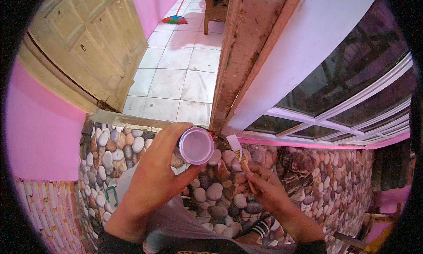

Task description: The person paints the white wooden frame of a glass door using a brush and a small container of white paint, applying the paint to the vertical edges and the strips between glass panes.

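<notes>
"What do you have in hand over there?"

"From here I see a paintbrush (pixel 242 158) in the right hand (pixel 269 188), its handle gripped between thumb and fingers, bristles white and pointing away from me. The left hand (pixel 164 163) holds a round cup (pixel 196 162) by its side, between thumb and fingers"

"How do the two lie?"

"Close but apart: the brush tip is just right of the cup, and I can see pale contents (pixel 197 146) inside"

"Is the brush on anything?"

"Its tip is by the foot of a white window frame (pixel 326 38), ahead of the right hand; I cannot tell whether they touch"

"And further out?"

"Below both hands I have a pebble-patterned floor (pixel 214 191), with a striped sandal (pixel 263 227) nearer me than the right hand. Beyond the cup stands a brown wooden post (pixel 246 46); past the left hand I see white tiles (pixel 169 82), a pale door (pixel 83 38) to their left and a colourful broom (pixel 175 20) at the far end"
</notes>
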Available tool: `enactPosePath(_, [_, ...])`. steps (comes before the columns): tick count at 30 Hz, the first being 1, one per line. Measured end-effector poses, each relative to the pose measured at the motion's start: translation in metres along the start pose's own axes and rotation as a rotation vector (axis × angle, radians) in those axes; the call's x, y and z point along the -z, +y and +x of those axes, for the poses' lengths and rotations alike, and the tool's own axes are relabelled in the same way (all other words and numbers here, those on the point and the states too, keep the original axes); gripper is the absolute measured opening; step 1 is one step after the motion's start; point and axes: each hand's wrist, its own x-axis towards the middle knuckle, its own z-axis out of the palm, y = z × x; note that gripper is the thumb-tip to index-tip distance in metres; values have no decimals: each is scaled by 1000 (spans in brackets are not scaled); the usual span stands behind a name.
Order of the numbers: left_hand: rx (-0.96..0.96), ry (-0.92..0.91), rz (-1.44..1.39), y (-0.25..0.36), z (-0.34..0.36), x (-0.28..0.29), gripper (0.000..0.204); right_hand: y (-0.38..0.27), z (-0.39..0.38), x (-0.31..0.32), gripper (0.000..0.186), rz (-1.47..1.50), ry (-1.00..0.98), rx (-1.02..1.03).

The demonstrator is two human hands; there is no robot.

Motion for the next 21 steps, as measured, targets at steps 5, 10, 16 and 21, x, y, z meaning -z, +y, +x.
enactPosePath(5, [1,-18,-14,1,1,1,62,-26,-4,-18,30,29,28,-23])
enactPosePath(10, [25,-14,-41,0,-2,5,62,-52,-12,-36,30,-10,36,135])
enactPosePath(16, [24,-4,-60,-5,-4,3,64,-62,-38,-57,26,-97,200,452])
enactPosePath(21, [11,-31,-46,-1,-2,2,65,-35,-25,-43,21,-152,188,297])
